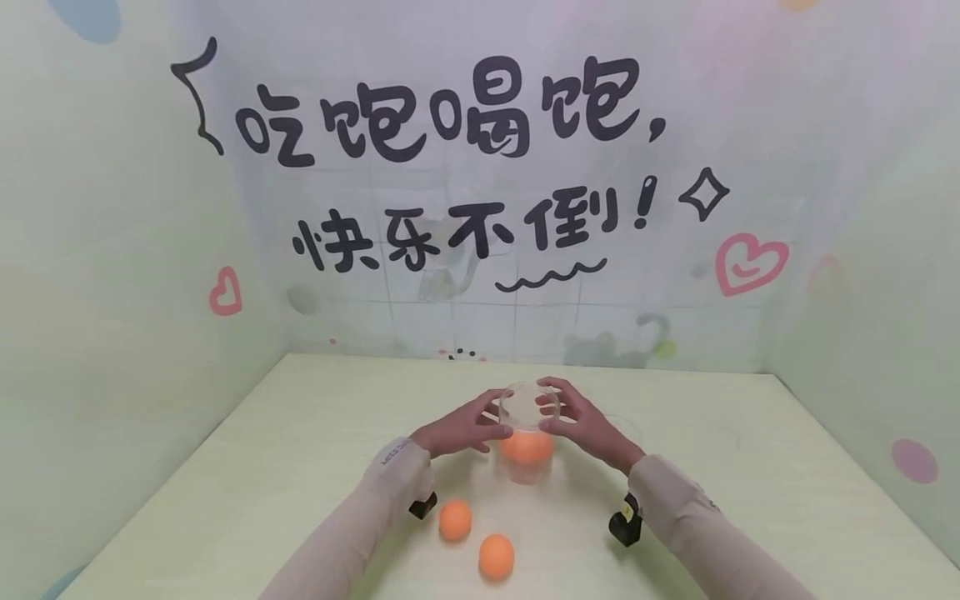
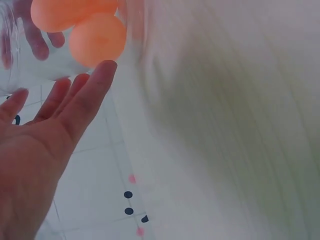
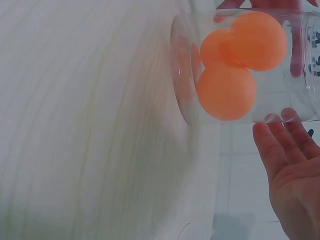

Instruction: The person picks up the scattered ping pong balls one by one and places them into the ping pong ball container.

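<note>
A clear cylindrical jar (image 1: pixel 527 477) stands upright on the table, with three orange balls (image 3: pixel 227 92) resting low inside it. My left hand (image 1: pixel 468 425) holds the jar's upper part from the left, thumb on the near side and fingers on the far side. From the right, my right hand (image 1: pixel 588 427) holds it the same way, its thumb near the rim. In the right wrist view, several fingertips (image 3: pixel 270 119) meet the clear wall. Nearer to me, two more orange balls (image 1: pixel 455 521) (image 1: pixel 497 557) lie loose on the table.
The pale wood-grain table (image 1: pixel 300 467) ends at a printed back wall (image 1: pixel 480 325) with side walls left and right. A faint clear round outline (image 1: pixel 637 427) shows beyond my right hand. Black wrist devices (image 1: pixel 626 523) hang below both sleeves.
</note>
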`<state>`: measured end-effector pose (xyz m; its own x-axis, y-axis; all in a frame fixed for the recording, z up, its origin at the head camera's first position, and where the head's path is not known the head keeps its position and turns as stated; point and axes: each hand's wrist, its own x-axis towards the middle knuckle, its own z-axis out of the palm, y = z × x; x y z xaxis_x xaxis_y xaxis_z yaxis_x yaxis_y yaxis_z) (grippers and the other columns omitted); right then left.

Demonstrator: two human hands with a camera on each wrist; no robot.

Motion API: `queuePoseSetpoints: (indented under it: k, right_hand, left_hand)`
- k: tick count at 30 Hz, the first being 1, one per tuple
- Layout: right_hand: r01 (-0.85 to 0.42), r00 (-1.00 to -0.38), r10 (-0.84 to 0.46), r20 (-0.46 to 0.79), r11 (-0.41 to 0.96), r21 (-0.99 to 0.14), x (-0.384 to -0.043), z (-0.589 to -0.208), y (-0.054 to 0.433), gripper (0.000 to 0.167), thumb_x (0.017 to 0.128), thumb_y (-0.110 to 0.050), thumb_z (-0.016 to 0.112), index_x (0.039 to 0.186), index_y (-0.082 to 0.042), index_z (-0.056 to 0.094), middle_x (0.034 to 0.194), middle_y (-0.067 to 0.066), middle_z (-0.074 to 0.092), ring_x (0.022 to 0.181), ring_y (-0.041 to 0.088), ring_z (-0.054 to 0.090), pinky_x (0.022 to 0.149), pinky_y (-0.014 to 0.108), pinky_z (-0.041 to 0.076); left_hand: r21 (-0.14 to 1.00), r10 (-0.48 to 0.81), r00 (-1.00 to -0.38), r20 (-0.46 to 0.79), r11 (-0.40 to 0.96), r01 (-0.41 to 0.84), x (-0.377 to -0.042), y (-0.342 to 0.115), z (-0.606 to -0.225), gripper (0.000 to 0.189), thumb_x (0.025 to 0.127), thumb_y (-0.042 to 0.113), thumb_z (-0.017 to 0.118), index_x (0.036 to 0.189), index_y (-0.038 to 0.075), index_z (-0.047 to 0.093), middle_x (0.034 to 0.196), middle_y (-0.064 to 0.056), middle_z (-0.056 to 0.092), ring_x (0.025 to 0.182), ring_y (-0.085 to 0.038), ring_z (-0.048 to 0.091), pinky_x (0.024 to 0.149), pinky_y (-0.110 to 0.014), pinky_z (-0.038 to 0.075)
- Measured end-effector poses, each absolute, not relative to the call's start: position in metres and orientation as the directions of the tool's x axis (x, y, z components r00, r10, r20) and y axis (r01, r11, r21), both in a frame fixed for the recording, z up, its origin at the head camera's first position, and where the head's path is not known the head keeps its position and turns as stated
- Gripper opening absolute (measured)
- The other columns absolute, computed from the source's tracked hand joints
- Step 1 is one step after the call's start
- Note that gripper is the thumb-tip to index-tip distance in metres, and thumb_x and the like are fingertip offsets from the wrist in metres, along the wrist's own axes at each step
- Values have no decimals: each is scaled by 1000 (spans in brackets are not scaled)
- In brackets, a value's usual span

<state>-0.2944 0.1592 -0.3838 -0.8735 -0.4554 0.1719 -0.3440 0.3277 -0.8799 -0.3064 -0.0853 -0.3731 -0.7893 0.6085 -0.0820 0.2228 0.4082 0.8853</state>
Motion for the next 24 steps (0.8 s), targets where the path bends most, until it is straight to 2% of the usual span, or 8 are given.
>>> queuePoseSetpoints:
  k: [4,8,15,21,24]
  right_hand:
    - [-340,-873,-456,171,319,-885,-294,-384,160,61,92,-19,61,144,-13,30,137,26,44,125,41,48,99,52,43]
    - [-342,-874,-454,174,319,-884,-294,-384,159,61,92,-22,61,144,-13,30,138,26,44,126,42,46,100,53,42]
    - [-349,-874,-449,184,317,-882,-296,-386,163,61,93,-20,60,145,-12,29,138,25,45,126,41,46,101,52,42]
    - [-333,-875,-453,170,309,-891,-295,-388,162,61,92,-20,61,145,-13,30,138,22,46,127,38,47,102,51,42]
    - [-353,-871,-453,189,309,-883,-294,-387,162,61,92,-22,62,145,-14,31,137,22,47,126,39,48,101,50,43]
  left_hand:
    - [878,605,-790,-100,428,217,-303,-92,-375,65,94,34,58,148,17,27,134,-16,46,119,-29,53,86,-41,53]
    - [841,603,-791,-104,478,253,-300,-101,-375,54,97,31,54,145,14,35,129,-14,53,115,-26,56,85,-40,53]
    - [659,571,-811,-127,660,361,-287,-118,-371,39,95,36,55,127,15,58,118,-4,59,109,-22,56,90,-41,47]
    - [571,618,-777,-120,683,455,-270,-131,-367,34,94,37,55,121,16,61,118,-1,60,109,-22,57,89,-40,46]
    - [592,629,-764,-140,672,445,-261,-133,-362,34,94,36,57,121,16,60,117,-1,60,108,-22,58,88,-41,47]
